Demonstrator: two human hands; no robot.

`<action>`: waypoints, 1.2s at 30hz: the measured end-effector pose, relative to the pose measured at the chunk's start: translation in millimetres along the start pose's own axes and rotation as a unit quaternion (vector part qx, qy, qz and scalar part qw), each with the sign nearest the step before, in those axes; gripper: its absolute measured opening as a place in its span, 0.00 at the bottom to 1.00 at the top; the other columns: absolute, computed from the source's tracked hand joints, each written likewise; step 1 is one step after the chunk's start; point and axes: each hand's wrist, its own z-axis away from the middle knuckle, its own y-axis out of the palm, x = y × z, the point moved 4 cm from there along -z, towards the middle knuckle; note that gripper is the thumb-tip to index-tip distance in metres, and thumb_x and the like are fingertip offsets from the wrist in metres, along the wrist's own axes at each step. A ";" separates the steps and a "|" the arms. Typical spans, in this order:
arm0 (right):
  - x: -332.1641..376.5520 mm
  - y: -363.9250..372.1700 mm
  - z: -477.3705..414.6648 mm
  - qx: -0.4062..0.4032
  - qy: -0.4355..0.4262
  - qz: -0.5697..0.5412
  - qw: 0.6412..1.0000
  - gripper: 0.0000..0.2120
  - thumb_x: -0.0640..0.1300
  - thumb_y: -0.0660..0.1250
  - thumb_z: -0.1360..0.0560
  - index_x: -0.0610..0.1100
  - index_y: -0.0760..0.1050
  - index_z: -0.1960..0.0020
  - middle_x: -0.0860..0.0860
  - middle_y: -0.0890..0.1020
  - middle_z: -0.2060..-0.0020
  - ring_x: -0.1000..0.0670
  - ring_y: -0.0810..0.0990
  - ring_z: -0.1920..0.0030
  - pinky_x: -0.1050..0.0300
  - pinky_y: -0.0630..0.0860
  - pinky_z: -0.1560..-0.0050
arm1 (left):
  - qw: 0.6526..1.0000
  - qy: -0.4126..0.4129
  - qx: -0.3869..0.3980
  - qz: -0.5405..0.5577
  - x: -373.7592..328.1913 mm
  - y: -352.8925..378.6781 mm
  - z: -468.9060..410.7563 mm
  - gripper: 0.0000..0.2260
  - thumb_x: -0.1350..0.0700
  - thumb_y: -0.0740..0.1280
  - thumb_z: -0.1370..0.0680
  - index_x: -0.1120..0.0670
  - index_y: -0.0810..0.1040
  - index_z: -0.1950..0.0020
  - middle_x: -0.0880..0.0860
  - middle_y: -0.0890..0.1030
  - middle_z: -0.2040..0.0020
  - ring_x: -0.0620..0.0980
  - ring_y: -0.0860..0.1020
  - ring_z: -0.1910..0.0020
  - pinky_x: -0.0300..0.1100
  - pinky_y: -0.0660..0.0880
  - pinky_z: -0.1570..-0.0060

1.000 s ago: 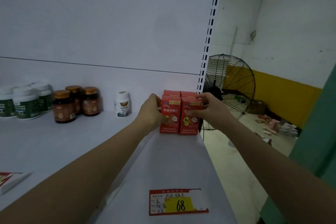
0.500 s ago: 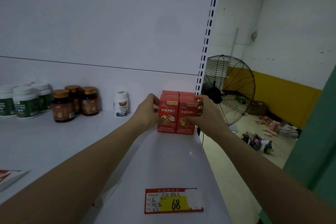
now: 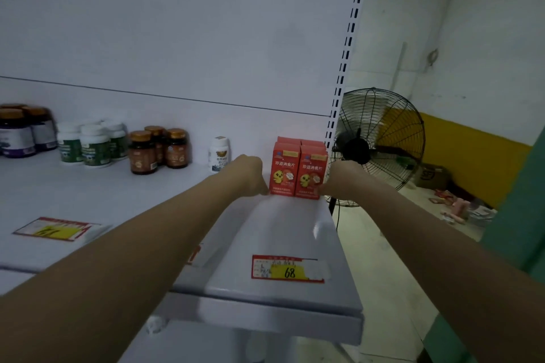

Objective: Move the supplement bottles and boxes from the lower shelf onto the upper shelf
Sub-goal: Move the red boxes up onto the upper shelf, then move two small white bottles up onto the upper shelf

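Nearest on the upper shelf [image 3: 283, 230], the "68" price tag [image 3: 287, 270] lies in front of the red boxes [image 3: 298, 174]. A second price tag [image 3: 56, 228] lies to the front left of the boxes.

The left hand [image 3: 250, 175] touches the lower left edge of the boxes, and the right hand [image 3: 336, 180] touches their lower right edge. Only the backs of the hands show. Whether the fingers are spread, curled or pinching cannot be told.

The boxes stand upright at the right end of the shelf, close to the slotted upright [image 3: 348, 53].

Procedure, as judged: placement appears complete.
- Square the block with equal pressure from both sides.
- Keep the right-hand column clear of the shelf end.
- Draw both hands straight back without dragging a box.

Count:
- Red boxes: two faces in front, two tops behind, so probably four.
- Left of the boxes: one small white bottle [image 3: 218, 153].
- Further left: three amber bottles [image 3: 159, 149], three green-labelled white bottles [image 3: 91, 144], then at least two dark bottles [image 3: 23, 132].
- Right of the boxes and beyond them: one floor fan [image 3: 377, 144].
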 end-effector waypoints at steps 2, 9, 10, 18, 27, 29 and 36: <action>9.8 0.7 8.3 0.010 -0.028 0.008 1.000 0.14 0.51 0.64 0.25 0.43 0.76 0.45 0.47 0.80 0.49 0.48 0.77 0.53 0.59 0.74 0.57 | 1.000 -0.006 0.004 -0.010 4.5 -4.2 14.0 0.25 0.50 0.69 0.25 0.61 0.69 0.32 0.59 0.74 0.35 0.56 0.74 0.38 0.45 0.73 0.40; 48.9 -9.3 64.0 0.007 -0.061 -0.016 0.998 0.15 0.52 0.66 0.25 0.42 0.76 0.45 0.51 0.75 0.62 0.50 0.74 0.55 0.59 0.71 0.54 | 1.000 0.001 0.000 -0.031 25.1 -26.4 72.9 0.26 0.46 0.66 0.24 0.60 0.70 0.32 0.58 0.74 0.35 0.56 0.73 0.37 0.44 0.71 0.42; 54.9 -12.2 73.9 0.004 -0.059 -0.013 0.998 0.16 0.52 0.66 0.25 0.42 0.76 0.45 0.51 0.75 0.62 0.49 0.74 0.55 0.59 0.71 0.54 | 0.999 0.005 -0.001 -0.035 30.3 -31.3 83.3 0.26 0.45 0.66 0.24 0.60 0.70 0.32 0.58 0.74 0.35 0.56 0.73 0.37 0.44 0.70 0.42; 134.9 -15.4 171.2 -0.037 -0.037 -0.023 0.998 0.16 0.52 0.65 0.25 0.38 0.75 0.51 0.44 0.76 0.57 0.46 0.73 0.56 0.57 0.68 0.64 | 0.993 0.066 -0.083 -0.053 96.0 -72.0 187.5 0.20 0.47 0.66 0.24 0.61 0.76 0.41 0.60 0.76 0.39 0.58 0.74 0.42 0.46 0.72 0.43; 241.5 64.1 279.8 -0.028 -0.015 -0.090 0.995 0.13 0.47 0.66 0.27 0.36 0.76 0.51 0.41 0.81 0.52 0.42 0.79 0.51 0.51 0.75 0.55 | 0.991 0.112 -0.050 0.045 205.8 -38.1 299.5 0.13 0.50 0.66 0.25 0.56 0.76 0.44 0.54 0.77 0.46 0.53 0.76 0.49 0.45 0.74 0.50; 256.4 90.5 291.8 0.000 -0.008 -0.100 0.995 0.16 0.45 0.65 0.27 0.34 0.77 0.46 0.38 0.81 0.48 0.40 0.79 0.47 0.47 0.77 0.48 | 0.996 0.075 0.003 0.043 243.3 -17.6 310.7 0.15 0.51 0.66 0.24 0.57 0.75 0.41 0.55 0.77 0.44 0.54 0.76 0.48 0.44 0.73 0.49; 277.6 185.5 273.6 0.117 0.001 -0.139 0.983 0.25 0.48 0.66 0.25 0.41 0.66 0.31 0.42 0.72 0.35 0.44 0.74 0.38 0.58 0.71 0.45 | 0.992 -0.041 0.111 0.046 348.4 48.3 306.6 0.23 0.51 0.67 0.24 0.56 0.68 0.31 0.57 0.73 0.36 0.54 0.72 0.38 0.41 0.69 0.42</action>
